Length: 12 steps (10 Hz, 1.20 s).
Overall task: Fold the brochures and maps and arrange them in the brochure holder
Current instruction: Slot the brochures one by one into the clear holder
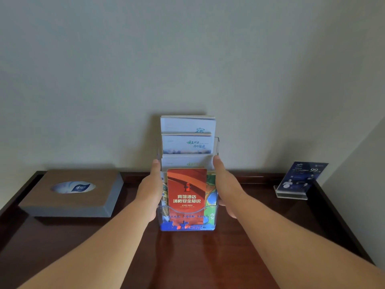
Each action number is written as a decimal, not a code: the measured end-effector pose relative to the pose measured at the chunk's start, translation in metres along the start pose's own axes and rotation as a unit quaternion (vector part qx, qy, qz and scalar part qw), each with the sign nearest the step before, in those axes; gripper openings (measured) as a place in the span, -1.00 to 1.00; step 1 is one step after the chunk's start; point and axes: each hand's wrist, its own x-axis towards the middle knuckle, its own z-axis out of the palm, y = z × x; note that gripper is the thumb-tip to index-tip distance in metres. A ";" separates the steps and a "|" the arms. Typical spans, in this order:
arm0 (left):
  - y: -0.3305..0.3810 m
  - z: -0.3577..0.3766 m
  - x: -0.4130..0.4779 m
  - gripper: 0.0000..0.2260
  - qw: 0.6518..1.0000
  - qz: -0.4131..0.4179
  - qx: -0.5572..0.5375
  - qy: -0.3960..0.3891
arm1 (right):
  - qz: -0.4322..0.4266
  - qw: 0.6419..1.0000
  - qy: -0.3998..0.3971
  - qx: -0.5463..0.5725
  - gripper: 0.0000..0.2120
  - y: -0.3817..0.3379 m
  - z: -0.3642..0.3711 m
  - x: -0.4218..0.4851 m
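A clear tiered brochure holder (216,146) stands on the dark wooden table against the wall. Its front pocket holds a red brochure (186,195) with a colourful map (211,197) behind it. Pale blue-white folded brochures (187,143) fill the upper tiers. My left hand (151,184) presses flat on the holder's left side and my right hand (226,182) on its right side, so both hands clasp it between them.
A grey-and-brown tissue box (73,192) sits at the left of the table (208,257). A small acrylic stand with a dark blue card (302,180) is at the back right. The wall is directly behind the holder.
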 end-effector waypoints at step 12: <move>0.013 0.017 0.018 -0.36 0.996 0.074 0.049 0.026 | -0.065 0.990 0.038 -0.121 -0.38 -0.014 -0.009 -0.005</move>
